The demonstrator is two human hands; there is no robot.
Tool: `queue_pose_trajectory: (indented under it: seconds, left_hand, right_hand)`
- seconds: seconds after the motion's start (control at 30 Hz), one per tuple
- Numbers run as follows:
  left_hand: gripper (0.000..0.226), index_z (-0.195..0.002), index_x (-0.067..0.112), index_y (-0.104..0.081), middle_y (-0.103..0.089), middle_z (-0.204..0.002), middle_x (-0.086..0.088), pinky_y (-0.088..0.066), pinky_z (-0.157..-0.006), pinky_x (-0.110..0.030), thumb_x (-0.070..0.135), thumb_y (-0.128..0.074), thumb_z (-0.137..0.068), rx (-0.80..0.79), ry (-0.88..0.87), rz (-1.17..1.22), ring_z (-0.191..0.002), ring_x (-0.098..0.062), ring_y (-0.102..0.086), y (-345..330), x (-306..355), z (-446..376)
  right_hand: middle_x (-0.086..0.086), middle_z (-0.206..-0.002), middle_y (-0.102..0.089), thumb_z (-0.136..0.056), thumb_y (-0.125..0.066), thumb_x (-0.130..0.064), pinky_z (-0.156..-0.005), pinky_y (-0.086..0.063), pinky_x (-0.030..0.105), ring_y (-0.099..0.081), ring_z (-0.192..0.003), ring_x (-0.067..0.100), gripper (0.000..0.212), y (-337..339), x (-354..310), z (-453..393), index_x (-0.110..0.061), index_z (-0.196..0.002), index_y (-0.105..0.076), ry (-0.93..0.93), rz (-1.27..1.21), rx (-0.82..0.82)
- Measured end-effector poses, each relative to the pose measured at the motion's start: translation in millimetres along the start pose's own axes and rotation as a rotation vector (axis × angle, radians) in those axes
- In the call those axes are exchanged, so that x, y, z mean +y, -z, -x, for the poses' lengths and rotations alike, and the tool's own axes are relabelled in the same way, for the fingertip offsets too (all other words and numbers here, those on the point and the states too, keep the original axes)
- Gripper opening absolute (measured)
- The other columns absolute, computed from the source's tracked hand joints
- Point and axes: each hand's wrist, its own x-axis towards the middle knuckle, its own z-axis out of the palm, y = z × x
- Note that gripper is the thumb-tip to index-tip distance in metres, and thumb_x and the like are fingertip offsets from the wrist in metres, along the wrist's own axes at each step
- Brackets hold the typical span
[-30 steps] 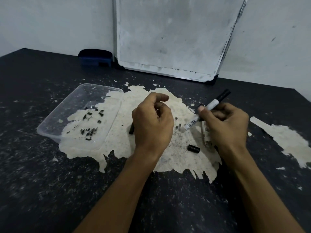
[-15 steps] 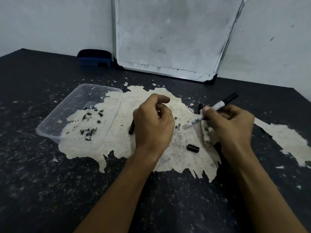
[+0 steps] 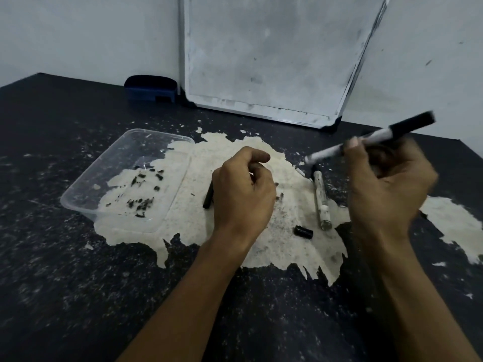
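Observation:
My right hand grips a marker with a white barrel and a black far end. It holds the marker, blurred, above the table, open tip pointing left. My left hand rests on the pale worn patch of the black table. Its fingers are curled over a black rod whose end sticks out at the little-finger side. A dirty white marker barrel lies between the hands. A small black cap lies just in front of it.
A clear plastic tub holding several black scraps stands left of my left hand. A whiteboard leans on the wall at the back, with a blue eraser beside it. Another pale patch lies at the right.
My right hand has lifted the marker up and to the right, away from the barrel on the table. My left hand has stayed in place.

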Motion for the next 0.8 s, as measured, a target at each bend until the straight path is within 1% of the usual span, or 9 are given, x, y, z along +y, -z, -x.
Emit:
queue_pose_trajectory:
  seconds: [0.07,0.13,0.2,0.27,0.37,0.47,0.6,0.7,0.8]
  left_hand:
    - [0.024,-0.104,0.009,-0.069,-0.071,-0.081,-0.002,-0.058,-0.056,-0.035,0.002,-0.050,-0.091,0.007,-0.004,0.000,-0.059,-0.013,-0.064,0,0,-1]
    - [0.023,-0.102,0.009,-0.069,-0.071,-0.080,-0.002,-0.056,-0.052,-0.031,0.002,-0.050,-0.091,0.010,-0.010,-0.009,-0.056,-0.012,-0.063,0,-1,-1]
    - [0.023,-0.101,0.010,-0.069,-0.071,-0.079,-0.002,-0.052,-0.051,-0.028,0.002,-0.050,-0.090,0.005,-0.010,-0.016,-0.053,-0.010,-0.060,-1,-1,-1]
    - [0.024,-0.101,0.010,-0.070,-0.071,-0.079,-0.002,-0.054,-0.053,-0.030,0.002,-0.050,-0.090,0.002,-0.010,-0.024,-0.057,-0.013,-0.063,-1,-2,-1]
    - [0.024,-0.103,0.008,-0.070,-0.071,-0.081,-0.002,-0.059,-0.060,-0.035,0.002,-0.050,-0.091,-0.021,0.001,-0.042,-0.066,-0.016,-0.068,0,-2,-1]
    - [0.024,-0.105,0.008,-0.070,-0.073,-0.086,-0.005,-0.058,-0.060,-0.032,0.003,-0.052,-0.091,-0.054,0.006,-0.051,-0.060,-0.013,-0.065,1,-3,0]
    - [0.024,-0.108,0.009,-0.071,-0.072,-0.086,-0.004,-0.042,-0.045,-0.014,0.003,-0.055,-0.091,-0.122,-0.011,-0.007,-0.044,-0.002,-0.053,-2,-2,1]
    - [0.024,-0.109,0.011,-0.071,-0.067,-0.074,0.003,-0.043,-0.047,-0.015,0.006,-0.061,-0.088,-0.156,-0.057,0.041,-0.047,-0.004,-0.053,-4,1,3]
    - [0.026,-0.109,0.012,-0.071,-0.068,-0.078,0.004,-0.042,-0.047,-0.013,0.013,-0.070,-0.083,-0.169,-0.165,0.055,-0.054,-0.012,-0.058,-5,6,6]
  right_hand:
    - [-0.004,-0.083,-0.066,-0.091,-0.068,-0.013,-0.076,-0.056,0.028,-0.067,-0.077,0.007,0.010,-5,3,6,-0.009,-0.093,-0.060,0.123,0.113,-0.079]
    - [-0.015,-0.078,-0.062,-0.090,-0.068,-0.019,-0.081,-0.056,0.042,-0.064,-0.074,0.001,0.007,-10,13,15,-0.016,-0.090,-0.061,0.074,0.348,-0.278]
    - [-0.023,-0.077,-0.058,-0.089,-0.066,-0.030,-0.083,-0.053,0.051,-0.062,-0.074,0.003,0.008,-10,21,19,-0.024,-0.087,-0.062,0.063,0.455,-0.303]
    - [-0.022,-0.077,-0.061,-0.088,-0.067,-0.032,-0.082,-0.054,0.049,-0.063,-0.075,0.003,0.007,-9,20,17,-0.025,-0.087,-0.064,0.035,0.392,-0.240]
    - [-0.006,-0.076,-0.073,-0.088,-0.070,-0.025,-0.072,-0.060,0.042,-0.071,-0.071,0.011,0.009,-9,18,12,-0.016,-0.087,-0.073,-0.148,0.243,-0.191]
    - [-0.002,-0.074,-0.075,-0.090,-0.071,-0.019,-0.068,-0.061,0.032,-0.071,-0.068,0.010,0.013,-5,14,9,-0.007,-0.094,-0.074,-0.334,0.034,-0.149]
    - [0.003,-0.074,-0.073,-0.089,-0.070,-0.015,-0.066,-0.054,0.025,-0.067,-0.065,0.010,0.015,0,11,-2,-0.001,-0.094,-0.073,-0.644,-0.274,-0.107]
    - [0.001,-0.063,-0.071,-0.088,-0.069,-0.018,-0.059,-0.038,0.025,-0.059,-0.059,0.012,0.012,0,11,-5,-0.010,-0.079,-0.071,-0.777,-0.352,-0.139]
    - [0.001,-0.063,-0.071,-0.088,-0.068,-0.020,-0.058,-0.035,0.026,-0.060,-0.054,0.011,0.016,1,8,-7,-0.013,-0.074,-0.070,-0.868,-0.410,-0.173]
